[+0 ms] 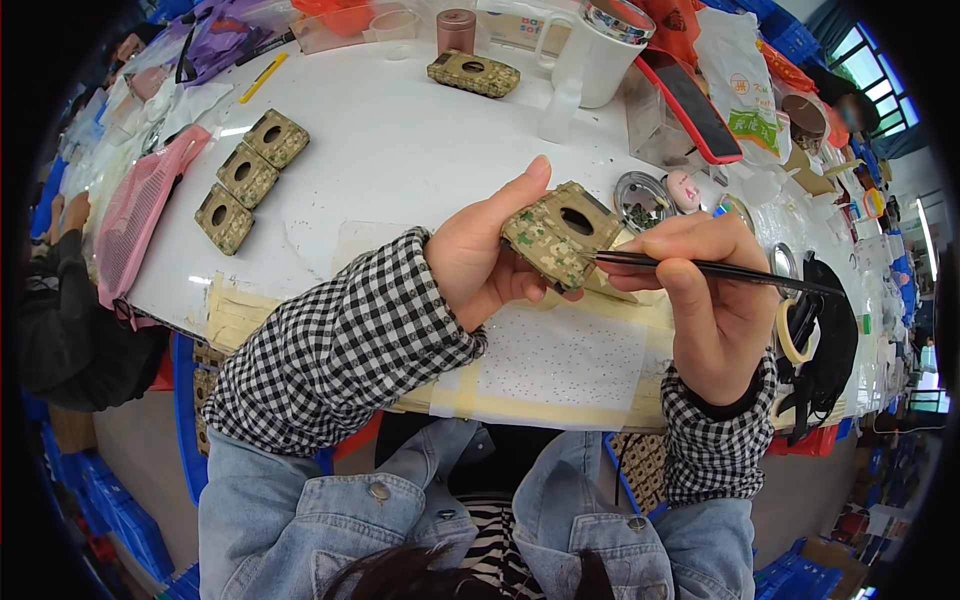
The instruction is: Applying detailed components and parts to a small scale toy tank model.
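L hand (pixel 478 262) grips camo block (pixel 558 235) tilted, thumb up along its left edge; R hand (pixel 705 290), just right of block, pinches thin black brush (pixel 700 267), tip touching block's lower face.

The left hand (pixel 480 262) covers the near end of the camouflage block (pixel 558 236) it grips, so that part is hidden. The brush (pixel 700 267) tip is too fine to make out. Beyond the right hand (pixel 705 300), the small dish (pixel 642 199) holds specks too small to tell.
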The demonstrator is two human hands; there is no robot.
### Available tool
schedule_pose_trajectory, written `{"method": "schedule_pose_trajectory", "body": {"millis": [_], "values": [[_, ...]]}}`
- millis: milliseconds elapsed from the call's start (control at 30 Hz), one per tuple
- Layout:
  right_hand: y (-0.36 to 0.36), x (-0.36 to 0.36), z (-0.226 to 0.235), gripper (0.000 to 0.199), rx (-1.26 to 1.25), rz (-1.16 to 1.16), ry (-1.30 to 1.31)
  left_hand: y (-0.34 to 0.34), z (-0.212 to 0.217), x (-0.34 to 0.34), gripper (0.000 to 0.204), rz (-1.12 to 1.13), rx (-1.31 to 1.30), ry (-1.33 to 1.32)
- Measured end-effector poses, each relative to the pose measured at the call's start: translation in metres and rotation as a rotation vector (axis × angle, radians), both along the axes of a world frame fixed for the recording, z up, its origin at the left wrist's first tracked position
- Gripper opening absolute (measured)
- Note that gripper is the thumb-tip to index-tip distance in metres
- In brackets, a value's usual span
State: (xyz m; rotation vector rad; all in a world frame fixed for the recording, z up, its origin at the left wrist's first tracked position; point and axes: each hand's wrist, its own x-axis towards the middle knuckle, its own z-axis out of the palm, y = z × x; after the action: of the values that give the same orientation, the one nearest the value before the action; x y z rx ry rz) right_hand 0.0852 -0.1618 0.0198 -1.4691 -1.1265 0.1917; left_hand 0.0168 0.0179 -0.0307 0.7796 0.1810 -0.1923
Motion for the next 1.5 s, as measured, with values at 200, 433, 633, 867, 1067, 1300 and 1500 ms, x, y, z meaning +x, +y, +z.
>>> {"method": "schedule_pose_trajectory", "body": {"millis": [200, 433, 633, 867, 1067, 1300, 1500], "values": [[0.000, -0.001, 0.000, 0.011, 0.020, 0.036, 0.062, 0.001, -0.002, 0.000, 0.058, -0.008, -0.023, 0.001], [0.000, -0.002, 0.001, 0.013, 0.061, 0.057, 0.160, 0.004, -0.002, -0.001, 0.051, -0.036, -0.033, -0.037], [-0.004, 0.001, 0.001, 0.013, 0.074, 0.090, 0.157, 0.014, 0.015, -0.009, 0.051, -0.137, 0.144, -0.096], [-0.007, 0.000, 0.004, 0.012, 0.011, 0.043, -0.032, 0.018, 0.018, -0.012, 0.065, -0.232, 0.098, -0.115], [-0.008, 0.000, 0.003, 0.014, -0.057, 0.067, -0.039, 0.018, 0.019, -0.014, 0.071, -0.235, 0.149, -0.110], [-0.006, -0.001, 0.003, 0.015, 0.069, 0.023, 0.000, 0.015, 0.025, -0.017, 0.071, -0.197, 0.228, -0.166], [0.000, -0.006, 0.008, 0.022, 0.097, -0.080, 0.190, 0.018, 0.027, -0.017, 0.041, -0.069, 0.352, -0.342]]}}
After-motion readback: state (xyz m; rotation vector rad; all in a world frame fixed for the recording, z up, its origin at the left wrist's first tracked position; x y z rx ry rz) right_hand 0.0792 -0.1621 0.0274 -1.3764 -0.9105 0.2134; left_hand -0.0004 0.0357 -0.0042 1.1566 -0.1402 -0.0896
